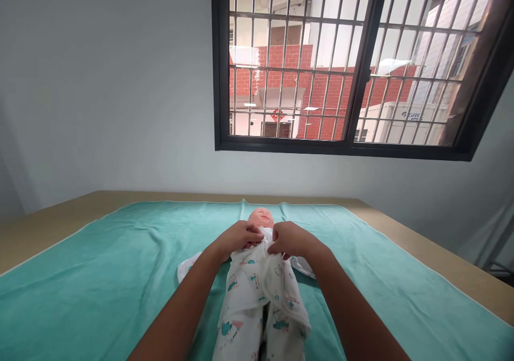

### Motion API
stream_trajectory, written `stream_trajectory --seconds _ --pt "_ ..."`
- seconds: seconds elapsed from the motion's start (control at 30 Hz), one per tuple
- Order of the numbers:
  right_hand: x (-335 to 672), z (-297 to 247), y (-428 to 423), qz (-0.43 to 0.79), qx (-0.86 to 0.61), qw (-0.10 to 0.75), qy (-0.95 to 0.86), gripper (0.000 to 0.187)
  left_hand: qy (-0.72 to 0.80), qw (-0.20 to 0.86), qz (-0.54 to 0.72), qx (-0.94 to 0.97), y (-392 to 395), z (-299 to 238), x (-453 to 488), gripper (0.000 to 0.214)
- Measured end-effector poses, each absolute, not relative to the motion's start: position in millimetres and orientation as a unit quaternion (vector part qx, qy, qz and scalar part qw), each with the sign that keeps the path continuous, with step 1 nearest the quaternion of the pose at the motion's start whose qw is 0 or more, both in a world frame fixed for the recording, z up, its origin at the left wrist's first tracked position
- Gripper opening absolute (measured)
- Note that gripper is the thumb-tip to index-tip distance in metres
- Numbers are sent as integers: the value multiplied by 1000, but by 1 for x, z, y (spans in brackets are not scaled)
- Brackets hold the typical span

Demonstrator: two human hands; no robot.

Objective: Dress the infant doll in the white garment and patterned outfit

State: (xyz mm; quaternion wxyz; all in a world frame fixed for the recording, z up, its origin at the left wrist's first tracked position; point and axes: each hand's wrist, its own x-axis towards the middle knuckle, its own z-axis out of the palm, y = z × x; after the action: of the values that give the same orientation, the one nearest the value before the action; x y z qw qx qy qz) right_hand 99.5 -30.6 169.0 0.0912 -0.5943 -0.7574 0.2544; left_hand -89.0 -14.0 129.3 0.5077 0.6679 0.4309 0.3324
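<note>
A baby doll (261, 216) lies on its back, its head toward the far side of the table. It wears a white baby top (249, 275) with a teal and pink print and matching trousers (240, 335). At the left side of the doll's chest, the fingers of my left hand (246, 235) pinch the top near the neckline. My right hand (289, 239) grips the top's front edge on the right side of the chest, fingers curled in. Both sleeves spread outward, partly behind my forearms. What exactly lies under my fingertips is hidden.
A teal cloth (120, 275) with slight wrinkles covers most of the tan table (401, 230). Behind the table stands a grey wall (120, 109) with a barred, dark-framed window (281, 145). Something like a metal frame (498, 243) shows at the far right.
</note>
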Motion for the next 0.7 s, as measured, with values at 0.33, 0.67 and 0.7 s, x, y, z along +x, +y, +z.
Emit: stream_trajectory --seconds 0.33,0.67,0.7 --pt "107 156 -21 142 -582 48 -799 7 429 491 318 688 -15 129 -89 23" --pt "126 139 3 325 -548 146 -757 29 433 486 316 690 -15 128 -89 26" --pt "129 136 5 355 -540 160 -746 28 433 486 316 690 -15 128 -89 26"
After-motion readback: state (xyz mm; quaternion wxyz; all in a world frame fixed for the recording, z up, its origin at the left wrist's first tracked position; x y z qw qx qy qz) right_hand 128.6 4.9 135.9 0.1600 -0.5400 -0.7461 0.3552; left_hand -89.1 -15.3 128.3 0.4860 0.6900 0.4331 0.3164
